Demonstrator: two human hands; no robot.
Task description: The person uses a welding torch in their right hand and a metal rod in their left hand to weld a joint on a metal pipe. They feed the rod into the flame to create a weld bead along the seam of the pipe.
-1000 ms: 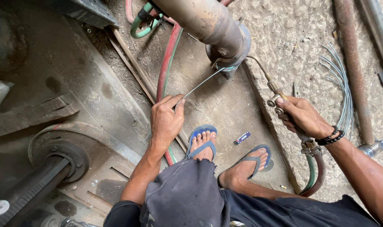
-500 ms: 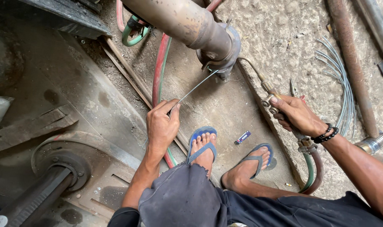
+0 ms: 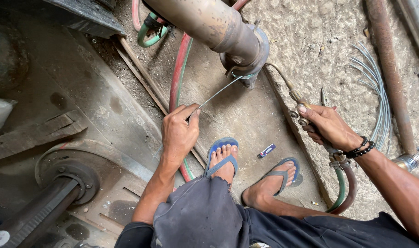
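Two bare hands work near the flanged end of a rusty pipe that slants down from the top of the view. The left hand, below and left of that pipe end, is closed in a pinch, thumb and fingers gripping the lower end of a thin filler rod; the rod rises at a slant and its tip meets the flange at the underside of the pipe end. The right hand, below and right of the pipe end, is wrapped tightly around the body of a gas torch, thumb lying near its brass valves. The torch's thin bent neck arcs up to the same flange, close beside the rod's tip. A green and a red hose hang from the torch's rear end, below the hand. Straight below the pipe end, two feet in blue sandals rest on the concrete, with a small blue lighter lying between them. Far right of the pipe, a bundle of spare rods lies on the ground.
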